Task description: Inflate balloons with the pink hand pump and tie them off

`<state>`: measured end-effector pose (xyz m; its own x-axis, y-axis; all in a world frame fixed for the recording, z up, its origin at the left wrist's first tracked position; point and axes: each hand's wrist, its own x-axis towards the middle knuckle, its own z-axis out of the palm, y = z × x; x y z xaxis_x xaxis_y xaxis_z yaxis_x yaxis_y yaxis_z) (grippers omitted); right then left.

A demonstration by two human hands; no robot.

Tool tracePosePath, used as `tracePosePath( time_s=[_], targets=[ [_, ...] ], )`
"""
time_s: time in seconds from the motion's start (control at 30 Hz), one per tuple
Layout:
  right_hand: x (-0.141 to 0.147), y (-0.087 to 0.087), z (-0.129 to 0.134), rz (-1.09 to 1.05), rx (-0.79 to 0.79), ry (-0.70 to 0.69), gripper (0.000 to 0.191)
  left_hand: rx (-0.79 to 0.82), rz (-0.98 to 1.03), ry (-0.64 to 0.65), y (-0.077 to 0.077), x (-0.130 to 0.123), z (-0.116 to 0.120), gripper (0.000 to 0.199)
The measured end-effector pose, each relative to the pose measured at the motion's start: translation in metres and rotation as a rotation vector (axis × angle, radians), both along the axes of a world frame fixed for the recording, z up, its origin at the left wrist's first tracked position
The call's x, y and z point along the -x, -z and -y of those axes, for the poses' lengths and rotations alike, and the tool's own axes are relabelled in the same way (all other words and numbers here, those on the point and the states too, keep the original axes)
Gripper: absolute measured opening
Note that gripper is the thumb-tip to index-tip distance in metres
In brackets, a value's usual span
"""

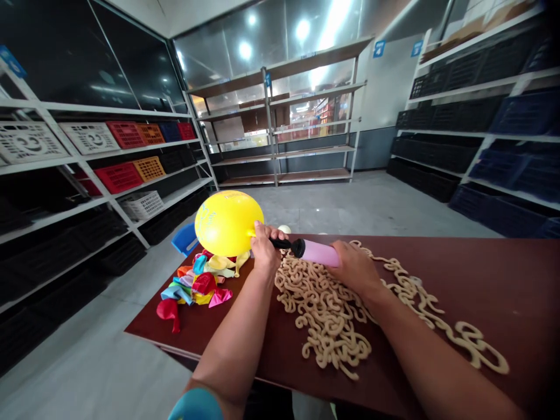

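A yellow balloon [228, 223], inflated and printed with blue marks, sits on the nozzle end of a hand pump [321, 253] with a pink barrel and black tip. My left hand [265, 248] is closed around the balloon's neck and the black nozzle. The fingers of my right hand [356, 268] wrap round the far end of the pink barrel. Under the pump lies a heap of beige curly cords [326, 309]. Left of my left forearm are several uninflated balloons [204, 283] in mixed colours.
The dark red table [455, 280] carries everything, with more curly cord strung to its right side. A blue chair [184, 238] stands behind its left edge. Shelves with crates [125, 178] line the left; metal racks [315, 175] stand behind, and dark crates fill shelves at right.
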<state>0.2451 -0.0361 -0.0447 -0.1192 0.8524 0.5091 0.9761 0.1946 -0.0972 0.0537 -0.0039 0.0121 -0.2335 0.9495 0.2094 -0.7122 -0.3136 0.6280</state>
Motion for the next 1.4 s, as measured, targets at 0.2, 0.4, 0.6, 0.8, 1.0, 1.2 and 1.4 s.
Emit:
tracePosePath(
  time_s=[0.2, 0.4, 0.6, 0.8, 1.0, 1.2, 1.4],
  targets=[
    [-0.019, 0.004, -0.006, -0.012, 0.015, 0.033, 0.029, -0.032, 0.001, -0.119, -0.024, 0.028, 0.005, 0.048],
    [-0.022, 0.001, -0.004, 0.009, 0.068, 0.146, 0.025, -0.078, 0.010, -0.165, -0.030, 0.039, 0.005, 0.051],
    [-0.006, -0.004, 0.001, 0.039, 0.050, 0.134, 0.020, 0.017, 0.022, -0.080, -0.010, 0.012, -0.001, 0.049],
    [0.004, -0.005, 0.005, 0.032, 0.036, 0.080, 0.021, 0.047, 0.000, -0.005, 0.009, -0.013, -0.002, 0.047],
    [0.003, -0.007, 0.004, 0.024, 0.042, 0.039, 0.022, 0.007, -0.011, -0.021, 0.002, 0.003, -0.004, 0.046],
    [-0.009, -0.006, 0.001, 0.006, 0.096, 0.100, 0.023, -0.010, 0.005, -0.143, -0.020, 0.040, 0.001, 0.048],
    [-0.011, -0.005, 0.002, 0.034, 0.069, 0.152, 0.019, -0.038, 0.056, -0.218, -0.023, 0.048, 0.003, 0.048]
  ],
)
